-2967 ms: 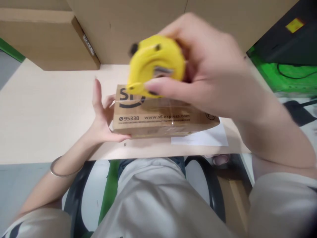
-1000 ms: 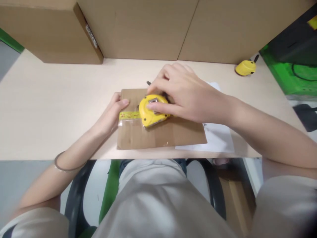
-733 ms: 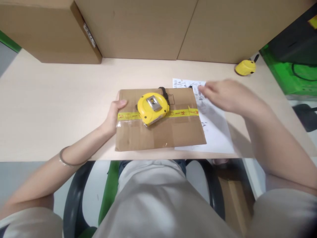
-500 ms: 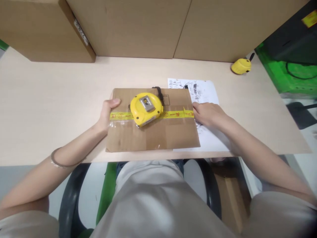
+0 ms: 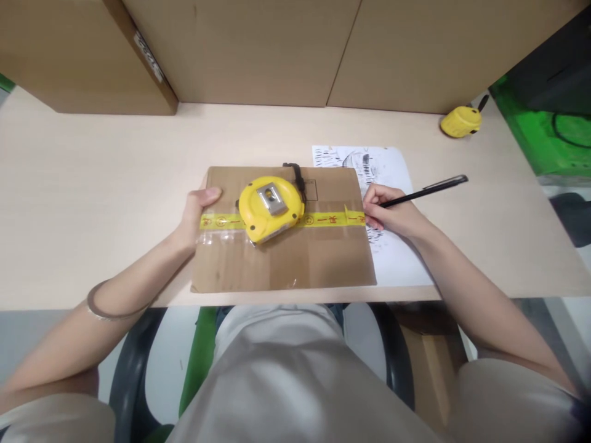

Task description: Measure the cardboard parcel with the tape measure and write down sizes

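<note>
A flat brown cardboard parcel (image 5: pixel 295 258) sealed with a strip of yellow tape lies near the desk's front edge. A yellow tape measure (image 5: pixel 270 208) rests on top of it. My left hand (image 5: pixel 196 209) grips the parcel's left edge, thumb on top. My right hand (image 5: pixel 392 212) is closed on a black pen (image 5: pixel 427 189), its tip down on the printed white paper sheet (image 5: pixel 392 258) just right of the parcel.
Large cardboard boxes (image 5: pixel 258 49) stand along the back of the light wooden desk (image 5: pixel 83 184). A second yellow tape measure (image 5: pixel 459 120) sits at the back right. A green and black bin (image 5: pixel 549 117) is off the right side.
My right hand set the tape measure on the parcel, let go, moved right to the paper and now holds a pen there. My left hand has stayed on the parcel's left edge.
</note>
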Demonstrator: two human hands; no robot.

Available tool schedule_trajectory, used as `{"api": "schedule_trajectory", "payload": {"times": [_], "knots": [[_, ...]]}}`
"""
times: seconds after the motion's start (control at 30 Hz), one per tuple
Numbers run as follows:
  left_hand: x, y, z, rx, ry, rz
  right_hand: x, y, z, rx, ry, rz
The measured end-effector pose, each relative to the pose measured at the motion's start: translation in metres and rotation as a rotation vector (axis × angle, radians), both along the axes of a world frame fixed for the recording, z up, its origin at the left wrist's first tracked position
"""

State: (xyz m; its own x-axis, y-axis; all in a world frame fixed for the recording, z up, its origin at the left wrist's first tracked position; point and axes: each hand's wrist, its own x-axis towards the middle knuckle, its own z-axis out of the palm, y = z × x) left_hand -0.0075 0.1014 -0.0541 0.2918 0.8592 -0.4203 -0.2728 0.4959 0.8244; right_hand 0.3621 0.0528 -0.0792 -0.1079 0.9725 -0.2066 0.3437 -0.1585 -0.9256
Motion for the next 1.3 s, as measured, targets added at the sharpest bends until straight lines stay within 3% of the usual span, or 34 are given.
{"api": "schedule_trajectory", "payload": {"times": [0.1,0.33,0.53,0.8,1.3], "knots": [[-0.004,0.003,-0.002,-0.037,0.001,-0.082,0.000,0.000,0.000,-0.017,0.015,0.011],[0.001,-0.004,0.004,-0.013,0.036,-0.039,0.000,-0.002,0.004,-0.061,0.005,0.038],[-0.009,0.004,-0.003,-0.062,0.045,-0.116,0.000,-0.003,0.005,-0.072,-0.021,0.041],[0.003,-0.006,0.009,-0.077,0.120,0.017,-0.003,-0.003,0.008,-0.086,-0.023,0.018],[0.003,-0.006,0.012,-0.036,0.132,0.015,-0.001,-0.004,0.006,-0.077,-0.034,-0.008]]}}
